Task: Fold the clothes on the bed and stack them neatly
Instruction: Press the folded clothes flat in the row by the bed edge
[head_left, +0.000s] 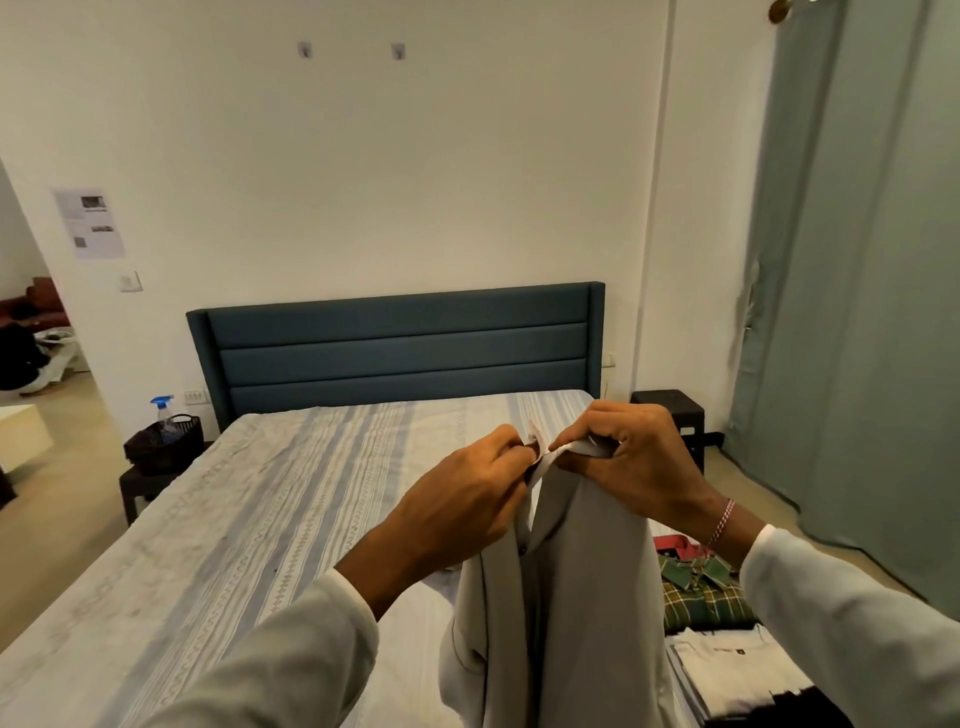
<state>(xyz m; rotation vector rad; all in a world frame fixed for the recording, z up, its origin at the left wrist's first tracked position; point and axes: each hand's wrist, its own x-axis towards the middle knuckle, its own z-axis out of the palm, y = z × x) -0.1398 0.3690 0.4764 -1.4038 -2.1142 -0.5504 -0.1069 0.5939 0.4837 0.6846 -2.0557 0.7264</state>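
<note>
Bed (249, 519) lies bare leftward; folded stack (722, 639) crowds right.

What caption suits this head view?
Both hands, left and right, hold a grey shirt up over the striped bed.

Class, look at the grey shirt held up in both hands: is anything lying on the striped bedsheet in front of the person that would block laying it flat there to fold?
Nothing visible does. Both the left hand and right hand grip the grey shirt at its collar, and the striped bedsheet ahead is bare. The folded clothes lie off to the right.
</note>
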